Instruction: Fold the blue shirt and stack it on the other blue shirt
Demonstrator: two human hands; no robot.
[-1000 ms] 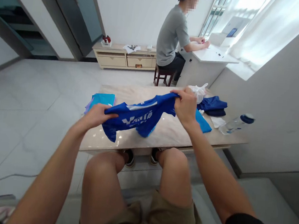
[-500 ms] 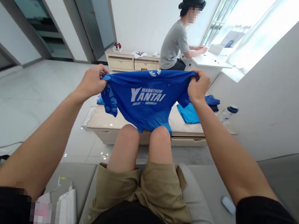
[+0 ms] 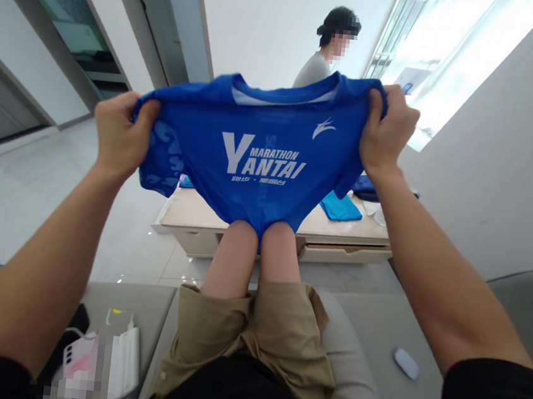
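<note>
Two hands up, left hand (image 3: 119, 136) and right hand (image 3: 388, 133), fingers clenched on the shoulders of a blue marathon T-shirt (image 3: 256, 154), held spread in the air, hem at the knees (image 3: 235, 250). Teal cloth (image 3: 340, 207) lies on the desk (image 3: 189, 210) beyond.

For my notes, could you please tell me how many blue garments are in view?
4: the Yantai Marathon T-shirt held up, and on the table a turquoise one, a navy pile and a blue corner; more may be hidden.

Between the left hand (image 3: 120, 133) and right hand (image 3: 388, 133), the blue marathon shirt (image 3: 261, 154) is thin synthetic cloth, smooth — faintly sheened. Below them, the table top (image 3: 198, 211) looks like polished stone.
</note>
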